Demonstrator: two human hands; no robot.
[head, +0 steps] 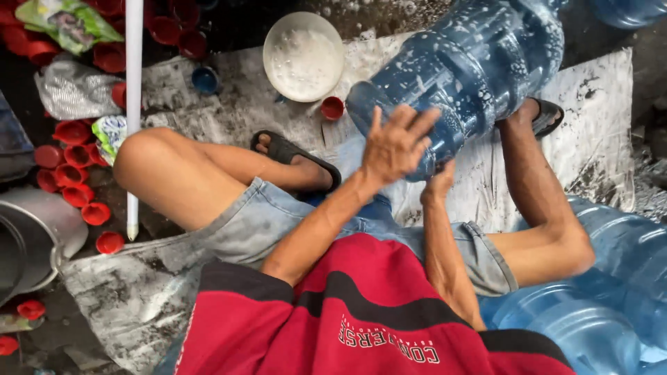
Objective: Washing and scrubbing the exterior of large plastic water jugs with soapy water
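while the person sits on the wet floor (597,90) with knees apart, the head view shows a big blue water jug (465,69) lying tilted between the feet, suds all over it. the left hand (396,142) lies flat on its near end, fingers (417,121) spread open, pressing rather than gripping. the right hand (439,184) is tucked under the same end; whether it is curled closed i cannot tell. a white bowl (303,55) of foam and loose red caps (76,173) sit near. soapy plastic probably slips, so broad palm contact and support from below seem wise.
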